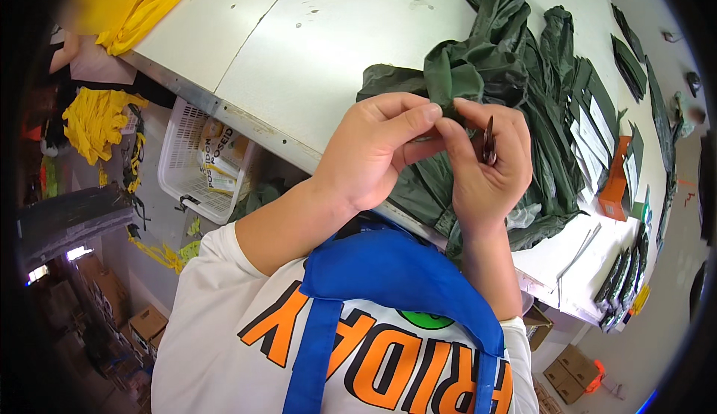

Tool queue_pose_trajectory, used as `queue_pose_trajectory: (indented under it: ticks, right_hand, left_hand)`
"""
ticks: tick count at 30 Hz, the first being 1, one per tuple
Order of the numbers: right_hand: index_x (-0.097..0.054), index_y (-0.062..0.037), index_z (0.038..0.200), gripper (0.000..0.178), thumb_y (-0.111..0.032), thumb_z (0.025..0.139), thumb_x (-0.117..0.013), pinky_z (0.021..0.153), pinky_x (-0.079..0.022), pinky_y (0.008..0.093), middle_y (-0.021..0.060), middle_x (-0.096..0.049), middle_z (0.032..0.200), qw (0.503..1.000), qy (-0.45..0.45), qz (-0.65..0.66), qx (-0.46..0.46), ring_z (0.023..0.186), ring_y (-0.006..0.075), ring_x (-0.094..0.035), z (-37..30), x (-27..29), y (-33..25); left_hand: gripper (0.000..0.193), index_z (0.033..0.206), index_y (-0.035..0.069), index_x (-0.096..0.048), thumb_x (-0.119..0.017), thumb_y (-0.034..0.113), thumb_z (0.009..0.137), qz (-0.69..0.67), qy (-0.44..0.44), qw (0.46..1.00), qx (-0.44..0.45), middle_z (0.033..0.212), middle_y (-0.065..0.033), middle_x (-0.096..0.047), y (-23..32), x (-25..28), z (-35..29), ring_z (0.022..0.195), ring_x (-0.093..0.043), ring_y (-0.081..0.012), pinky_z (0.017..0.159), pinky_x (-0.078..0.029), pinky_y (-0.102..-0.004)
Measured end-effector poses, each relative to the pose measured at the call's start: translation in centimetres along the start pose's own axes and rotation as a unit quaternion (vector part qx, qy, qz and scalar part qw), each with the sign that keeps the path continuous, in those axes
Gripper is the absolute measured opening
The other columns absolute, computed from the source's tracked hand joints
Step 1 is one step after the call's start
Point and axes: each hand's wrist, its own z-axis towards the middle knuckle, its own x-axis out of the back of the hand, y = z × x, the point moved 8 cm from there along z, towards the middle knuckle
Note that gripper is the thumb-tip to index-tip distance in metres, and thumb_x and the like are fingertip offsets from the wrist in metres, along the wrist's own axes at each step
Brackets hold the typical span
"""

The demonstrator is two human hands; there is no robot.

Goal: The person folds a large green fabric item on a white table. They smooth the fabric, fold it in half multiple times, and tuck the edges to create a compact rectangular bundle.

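A heap of thin, dark green fabric (454, 78) lies in front of me on the white table. My left hand (377, 145) pinches its near edge between thumb and fingers. Close against it, my right hand (489, 164) is closed too, with thumb and forefinger pressed together at the same edge. Small dark metal thread snips (489, 144) stick out of the right hand, held among the curled fingers. Whatever lies exactly between the fingertips is too small to make out.
The white table (299, 63) ends at a metal edge on my side. Below it at left stands a white plastic basket (175, 153) with packages. Strips with white labels (594, 138) and an orange box (615, 190) lie right. Yellow fabric (153, 3) and a person are far left.
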Motion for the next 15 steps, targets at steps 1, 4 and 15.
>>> queue_pose_trajectory:
  ticks: [1, 4, 15]
  right_hand:
    - [-0.066, -0.0028, 0.093, 0.021, 0.004, 0.074, -0.071, 0.057, -0.04, 0.022, 0.0042, -0.061, 0.084, 1.0, 0.004, 0.002, 0.017, 0.068, 0.0111, -0.052, -0.1, 0.1, 0.1]
    - [-0.065, -0.0022, 0.094, 0.016, 0.003, 0.079, -0.068, 0.059, -0.039, 0.0201, 0.0008, -0.06, 0.081, 0.972, 0.008, 0.188, -0.142, 0.069, 0.007, -0.05, -1.3, 0.2, 2.6]
    - [-0.06, -0.0001, 0.101, 0.026, -0.013, 0.081, -0.072, 0.065, -0.047, 0.0211, 0.0058, -0.062, 0.087, 0.988, -0.006, 0.038, -0.148, 0.074, 0.01, -0.058, -4.6, 3.5, 4.1]
  left_hand:
    - [0.017, 0.098, 0.0, -0.061, -0.058, 0.015, 0.092, 0.0, -0.009, 1.0, -0.014, 0.096, -0.0106, -0.064, -0.1, -0.3, 0.0, 0.087, -0.063, -0.017, 0.084, -0.053, -0.0324]
    - [0.018, 0.099, 0.0, -0.062, -0.057, 0.016, 0.093, -0.043, -0.018, 0.999, -0.001, 0.1, -0.0109, -0.064, -0.5, -0.6, -0.2, 0.091, -0.062, -0.0177, 0.089, -0.052, -0.0336]
    - [0.019, 0.101, 0.002, -0.063, -0.056, 0.018, 0.094, -0.089, -0.04, 0.995, 0.021, 0.107, -0.0105, -0.064, -1.6, -1.6, -0.7, 0.102, -0.06, -0.0184, 0.097, -0.047, -0.0357]
